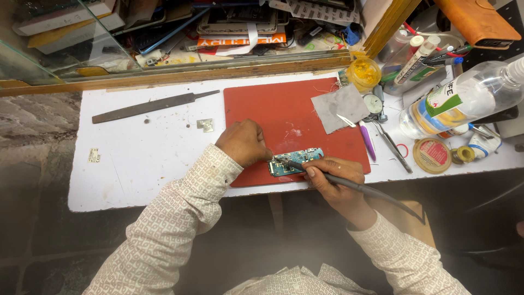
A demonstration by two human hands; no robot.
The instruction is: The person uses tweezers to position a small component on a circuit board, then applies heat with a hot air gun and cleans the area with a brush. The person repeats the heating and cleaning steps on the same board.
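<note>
Two hands at work over a small teal circuit board [295, 162], lying near the front edge of a red mat [284, 117] on a white tabletop [136, 158]. Left hand [243, 143] curled into a loose fist, fingertips pressed down at the board's left end — whether pinching something tiny or just steadying the board, cannot tell. Right hand [333, 176] wrapped around a dark soldering iron [338, 181], fingers closed tight on the handle like a pen grip, tip resting on the board near its left end, cord trailing off to the right past the table edge. Both sleeves in a pale patterned fabric. On the mat's far right corner, a grey cloth scrap [339, 107]. Just right of the mat, a purple-handled tool [367, 140] and metal tweezers [392, 145], then a round tin [432, 155] and a clear plastic bottle [464, 98] lying on its side. Farther left on the tabletop, a long flat metal file [147, 106], well apart from the hands, and a small metal shield piece [205, 125] between file and mat.
</note>
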